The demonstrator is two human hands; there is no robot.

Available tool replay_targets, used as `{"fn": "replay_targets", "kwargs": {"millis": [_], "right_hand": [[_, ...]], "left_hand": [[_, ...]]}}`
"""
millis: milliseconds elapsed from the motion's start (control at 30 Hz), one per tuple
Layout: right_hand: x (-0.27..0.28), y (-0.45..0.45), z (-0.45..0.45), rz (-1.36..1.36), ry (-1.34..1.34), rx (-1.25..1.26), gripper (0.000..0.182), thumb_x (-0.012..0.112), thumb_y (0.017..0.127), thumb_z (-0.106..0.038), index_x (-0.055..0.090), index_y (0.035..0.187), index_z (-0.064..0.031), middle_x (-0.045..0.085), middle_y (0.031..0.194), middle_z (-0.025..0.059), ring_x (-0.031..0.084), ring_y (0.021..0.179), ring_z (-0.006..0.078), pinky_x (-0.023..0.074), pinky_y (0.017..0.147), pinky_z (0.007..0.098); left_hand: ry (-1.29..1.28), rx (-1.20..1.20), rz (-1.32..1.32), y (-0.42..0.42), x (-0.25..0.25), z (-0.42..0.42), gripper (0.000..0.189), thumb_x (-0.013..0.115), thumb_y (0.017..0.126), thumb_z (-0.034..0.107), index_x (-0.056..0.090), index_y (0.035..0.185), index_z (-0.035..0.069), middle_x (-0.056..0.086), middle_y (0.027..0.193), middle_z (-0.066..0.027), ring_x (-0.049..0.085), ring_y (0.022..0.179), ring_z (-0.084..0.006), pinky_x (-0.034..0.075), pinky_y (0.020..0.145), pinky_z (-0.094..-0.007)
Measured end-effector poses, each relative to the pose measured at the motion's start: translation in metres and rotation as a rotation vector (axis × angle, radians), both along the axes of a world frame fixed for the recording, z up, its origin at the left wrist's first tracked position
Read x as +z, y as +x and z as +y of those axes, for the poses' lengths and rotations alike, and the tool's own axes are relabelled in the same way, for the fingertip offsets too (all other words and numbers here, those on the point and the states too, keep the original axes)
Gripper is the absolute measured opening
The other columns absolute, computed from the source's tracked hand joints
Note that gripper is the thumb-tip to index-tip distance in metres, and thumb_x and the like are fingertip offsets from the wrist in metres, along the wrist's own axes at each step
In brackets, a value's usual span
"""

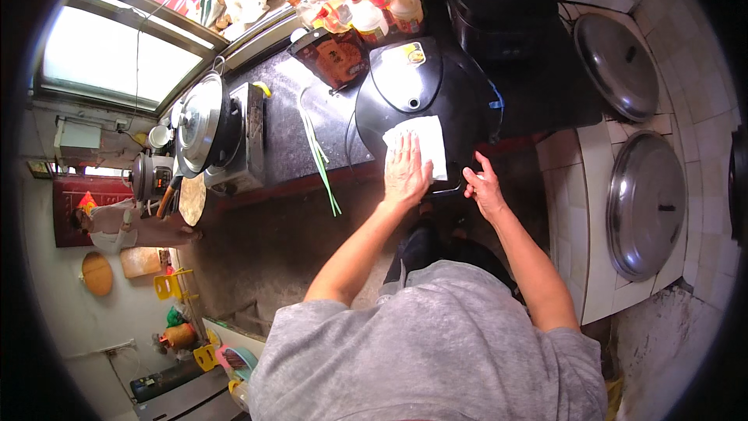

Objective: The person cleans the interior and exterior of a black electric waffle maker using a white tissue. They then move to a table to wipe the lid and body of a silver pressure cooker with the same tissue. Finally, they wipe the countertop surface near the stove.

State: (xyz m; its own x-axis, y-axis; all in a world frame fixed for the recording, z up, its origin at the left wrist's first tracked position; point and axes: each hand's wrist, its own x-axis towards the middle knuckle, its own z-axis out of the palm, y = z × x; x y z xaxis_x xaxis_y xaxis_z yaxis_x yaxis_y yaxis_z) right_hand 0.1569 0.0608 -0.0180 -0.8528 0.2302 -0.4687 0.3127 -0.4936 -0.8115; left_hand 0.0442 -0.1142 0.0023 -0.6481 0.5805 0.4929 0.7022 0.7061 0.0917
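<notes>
My left hand (407,172) lies flat, palm down, on a white cloth or paper towel (429,134). The cloth rests on the lower part of a round black appliance (380,93) with a shiny panel and a food picture on it. To the right, my right hand (485,184) is raised by the handle-like front edge of the appliance, index finger out and the other fingers curled. Whether its fingertips hold anything small cannot be told. Long green stalks (318,158) lie left of the appliance and hang over the counter's edge.
Behind stand bottles (368,17), a dark food pouch (333,58) and a black appliance (502,11). A lidded wok (201,123) sits on a stove at left. Metal lids (646,204) cover the tiled stove at right. Another person (123,225) stands far left.
</notes>
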Motion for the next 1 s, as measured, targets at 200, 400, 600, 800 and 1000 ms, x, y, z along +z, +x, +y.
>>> {"fn": "replay_targets", "kwargs": {"millis": [200,400,600,800,1000], "right_hand": [[0.002,-0.002,-0.009,0.033,-0.110,-0.022,0.075,0.069,0.087,-0.020,0.024,0.147,-0.0098,0.049,0.074,-0.0004,0.047,0.057,0.0062,0.0451,0.054,0.0245],[-0.025,-0.003,0.009,0.127,-0.436,-0.075,0.047,0.059,0.092,-0.019,0.041,0.135,-0.0125,0.060,0.096,0.0024,0.057,0.076,0.0104,0.0484,0.063,0.0285],[-0.027,-0.018,0.015,0.100,-0.358,-0.136,0.062,0.066,0.088,-0.014,0.035,0.142,-0.0074,0.053,0.085,-0.0016,0.052,0.069,0.0084,0.0448,0.065,0.0250],[-0.009,-0.012,0.012,0.035,-0.197,-0.009,0.073,0.068,0.088,-0.021,0.026,0.146,-0.0028,0.050,0.083,-0.0002,0.049,0.062,0.0069,0.0429,0.057,0.0239],[-0.002,-0.006,0.001,0.036,0.064,0.042,0.080,0.071,0.085,-0.024,0.025,0.146,-0.0004,0.057,0.090,0.0081,0.050,0.057,0.0070,0.0430,0.052,0.0231]], "left_hand": [[-0.254,0.321,-0.333,-0.049,0.004,-0.012,0.056,0.055,0.090,0.036,0.045,0.123,-0.008,0.052,0.120,-0.0321,0.049,0.115,-0.0437,0.042,0.093,-0.0487],[-0.183,-0.140,-0.305,0.037,0.020,0.050,0.063,0.052,0.089,0.030,0.036,0.140,-0.004,0.036,0.145,-0.0206,0.026,0.140,-0.0363,0.022,0.113,-0.0468],[-0.196,-0.230,-0.357,0.087,-0.006,-0.033,0.063,0.059,0.082,0.017,0.039,0.140,0.003,0.038,0.146,-0.0163,0.029,0.140,-0.0311,0.023,0.113,-0.0450],[0.235,0.220,-0.395,0.101,-0.050,-0.060,0.066,0.054,0.089,0.011,0.022,0.144,-0.006,0.027,0.148,-0.0290,0.021,0.141,-0.0411,0.021,0.113,-0.0489],[1.252,0.464,-0.981,0.016,-0.072,-0.044,0.045,0.041,0.098,0.025,0.036,0.135,-0.001,0.057,0.113,-0.0216,0.058,0.099,-0.0336,0.046,0.087,-0.0435]]}}
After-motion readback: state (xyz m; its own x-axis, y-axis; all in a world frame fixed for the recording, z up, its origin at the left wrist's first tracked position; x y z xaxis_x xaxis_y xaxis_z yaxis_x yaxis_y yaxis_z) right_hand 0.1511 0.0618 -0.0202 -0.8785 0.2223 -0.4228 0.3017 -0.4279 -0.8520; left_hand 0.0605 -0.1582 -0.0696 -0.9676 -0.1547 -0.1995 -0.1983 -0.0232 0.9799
